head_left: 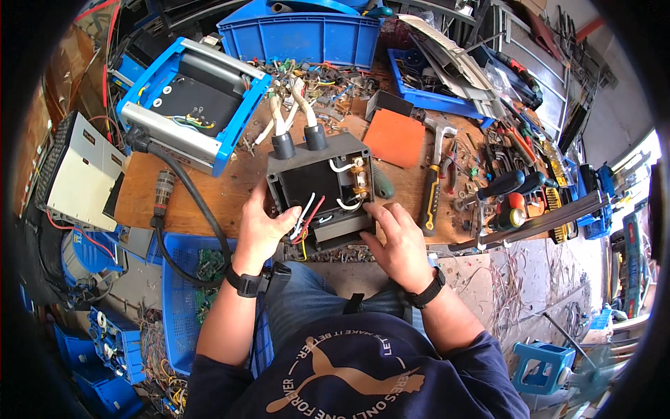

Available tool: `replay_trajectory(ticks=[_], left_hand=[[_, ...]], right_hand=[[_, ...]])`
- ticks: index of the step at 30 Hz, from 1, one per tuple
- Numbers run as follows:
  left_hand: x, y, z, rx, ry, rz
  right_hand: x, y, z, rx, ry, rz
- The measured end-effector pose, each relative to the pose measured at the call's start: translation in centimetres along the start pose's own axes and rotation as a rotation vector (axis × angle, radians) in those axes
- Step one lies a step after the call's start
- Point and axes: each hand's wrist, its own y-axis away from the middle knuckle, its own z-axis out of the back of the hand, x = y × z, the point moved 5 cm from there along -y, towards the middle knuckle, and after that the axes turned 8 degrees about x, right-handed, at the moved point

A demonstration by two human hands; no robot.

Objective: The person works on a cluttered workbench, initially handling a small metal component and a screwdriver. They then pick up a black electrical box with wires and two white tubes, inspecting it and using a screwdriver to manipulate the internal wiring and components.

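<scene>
A dark metal electrical box (303,181) is tilted at the front edge of the wooden bench, with two black bushings on top carrying thick pale sleeved cables (278,115). Brass terminals (359,178) with white wires sit at its right; loose white, red and yellow wires (310,216) hang from its lower left. My left hand (262,230) grips the box's left side, thumb beside the loose wires. My right hand (398,241) has its curved fingers on the lower right corner. Behind the box, a green handle (384,185) is partly hidden.
A blue-framed housing (213,150) and black cable are left of the box. A hammer (433,199), orange sheet (394,140) and many tools lie right. Scrap and blue bins (300,38) fill the back. A blue basket (178,300) of circuit boards is below left; a fan (593,377) stands lower right.
</scene>
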Motion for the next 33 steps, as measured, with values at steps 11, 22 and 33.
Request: replay_trajectory(ticks=[11,22,33], left_hand=[[0.2,-0.1,-0.4,-0.011,0.067,0.007],[0.6,-0.4,-0.1,-0.004,0.065,-0.012],[-0.5,-0.3,-0.2,-0.005,0.074,-0.004]], right_hand=[[-0.6,-0.7,0.2,0.083,0.011,0.026],[-0.5,-0.5,0.3,0.003,-0.053,0.041],[-3.5,-1.3,1.0,-0.079,-0.674,-0.235]])
